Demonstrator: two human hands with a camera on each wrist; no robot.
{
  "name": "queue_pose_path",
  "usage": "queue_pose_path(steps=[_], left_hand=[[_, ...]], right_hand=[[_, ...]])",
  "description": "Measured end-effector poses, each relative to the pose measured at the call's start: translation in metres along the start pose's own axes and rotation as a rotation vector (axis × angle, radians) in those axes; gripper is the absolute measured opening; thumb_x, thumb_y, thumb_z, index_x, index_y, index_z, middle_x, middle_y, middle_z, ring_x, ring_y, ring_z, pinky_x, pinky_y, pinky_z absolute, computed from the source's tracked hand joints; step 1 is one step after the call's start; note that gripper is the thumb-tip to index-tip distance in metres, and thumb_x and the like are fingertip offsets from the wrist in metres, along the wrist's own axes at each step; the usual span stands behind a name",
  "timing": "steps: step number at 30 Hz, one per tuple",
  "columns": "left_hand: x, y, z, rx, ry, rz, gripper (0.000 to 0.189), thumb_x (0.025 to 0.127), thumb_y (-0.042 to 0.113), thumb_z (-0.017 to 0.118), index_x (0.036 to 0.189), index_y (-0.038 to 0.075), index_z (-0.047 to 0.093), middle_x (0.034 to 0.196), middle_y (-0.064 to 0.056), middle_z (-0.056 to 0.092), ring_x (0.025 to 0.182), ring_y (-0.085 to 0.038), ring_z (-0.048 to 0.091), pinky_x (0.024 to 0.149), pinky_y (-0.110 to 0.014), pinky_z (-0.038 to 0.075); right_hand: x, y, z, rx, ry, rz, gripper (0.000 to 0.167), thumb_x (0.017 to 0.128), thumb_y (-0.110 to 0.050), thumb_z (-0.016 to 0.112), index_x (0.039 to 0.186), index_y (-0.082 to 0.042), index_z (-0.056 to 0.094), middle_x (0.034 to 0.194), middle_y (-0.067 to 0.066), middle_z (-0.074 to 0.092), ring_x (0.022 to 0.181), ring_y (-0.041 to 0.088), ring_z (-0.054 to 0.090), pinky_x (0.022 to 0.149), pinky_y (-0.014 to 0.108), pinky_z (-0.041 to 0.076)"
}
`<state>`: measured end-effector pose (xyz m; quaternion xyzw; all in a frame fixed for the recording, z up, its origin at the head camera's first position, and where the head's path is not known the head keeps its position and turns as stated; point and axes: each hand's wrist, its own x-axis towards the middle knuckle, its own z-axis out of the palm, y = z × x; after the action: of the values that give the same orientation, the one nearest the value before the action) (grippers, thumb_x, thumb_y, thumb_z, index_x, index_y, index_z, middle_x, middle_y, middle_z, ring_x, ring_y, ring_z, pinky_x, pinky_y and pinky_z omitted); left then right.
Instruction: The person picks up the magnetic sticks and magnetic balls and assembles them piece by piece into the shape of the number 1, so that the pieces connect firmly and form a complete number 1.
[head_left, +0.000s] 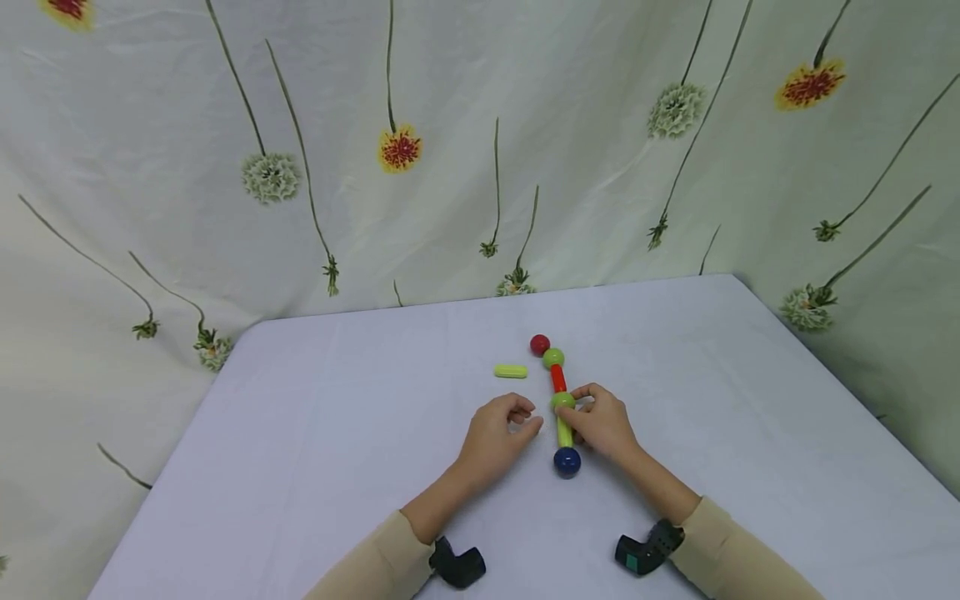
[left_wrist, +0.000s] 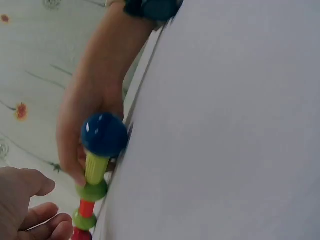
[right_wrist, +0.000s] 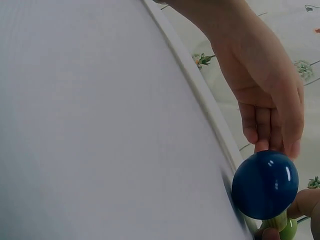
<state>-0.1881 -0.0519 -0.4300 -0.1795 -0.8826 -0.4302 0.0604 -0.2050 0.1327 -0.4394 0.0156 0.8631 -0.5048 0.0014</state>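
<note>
My right hand (head_left: pixel 606 427) pinches the middle green ball (head_left: pixel 562 402) of a toy chain of balls and sticks lying on the table. From that ball a yellow-green stick (head_left: pixel 565 432) runs to a dark blue ball (head_left: pixel 567 462) at the near end. On the far side, a red stick (head_left: pixel 558 379) leads to a second green ball (head_left: pixel 553 358). A red ball (head_left: pixel 539 345) sits against or close beside it; I cannot tell if they touch. My left hand (head_left: pixel 497 435) is just left of the chain, fingers loosely bent, holding nothing.
A loose yellow-green stick (head_left: pixel 511 371) lies left of the chain, beyond my left hand. The table (head_left: pixel 337 467) has a pale cloth. Behind it hangs a flower-patterned curtain (head_left: pixel 450 217). Dark devices sit at my left wrist (head_left: pixel 459 565) and right wrist (head_left: pixel 649 547).
</note>
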Motion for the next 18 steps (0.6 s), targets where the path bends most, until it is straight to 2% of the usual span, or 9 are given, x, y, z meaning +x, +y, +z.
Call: queue_pose_path(steps=[3,10,18], left_hand=[[0.015,-0.008,-0.007,0.059,0.034,-0.008,0.020,0.089,0.018,0.070,0.103,0.004,0.067,0.097,-0.004,0.066,0.089,-0.016,0.060,0.079,-0.032,0.050],[0.044,-0.024,-0.018,0.176,0.076,0.052,0.022,0.085,0.011,0.072,0.105,0.002,0.068,0.100,-0.010,0.065,0.093,-0.025,0.061,0.083,-0.039,0.049],[0.066,-0.033,-0.019,0.279,0.048,0.047,0.022,0.085,0.010,0.073,0.106,0.003,0.070,0.105,-0.009,0.067,0.100,-0.026,0.062,0.089,-0.040,0.049]], right_hand=[[0.000,0.000,0.000,0.001,-0.003,0.011,0.034,0.086,-0.017,0.070,0.110,0.003,0.057,0.058,0.003,0.059,0.047,0.014,0.053,0.046,0.026,0.045],[0.000,0.001,0.001,0.015,0.000,0.019,0.032,0.087,-0.017,0.070,0.109,0.002,0.058,0.058,0.003,0.058,0.047,0.014,0.052,0.047,0.026,0.044],[0.001,0.001,0.002,0.007,0.005,0.027,0.033,0.087,-0.018,0.070,0.110,0.002,0.058,0.059,0.003,0.059,0.047,0.014,0.052,0.047,0.025,0.044]])
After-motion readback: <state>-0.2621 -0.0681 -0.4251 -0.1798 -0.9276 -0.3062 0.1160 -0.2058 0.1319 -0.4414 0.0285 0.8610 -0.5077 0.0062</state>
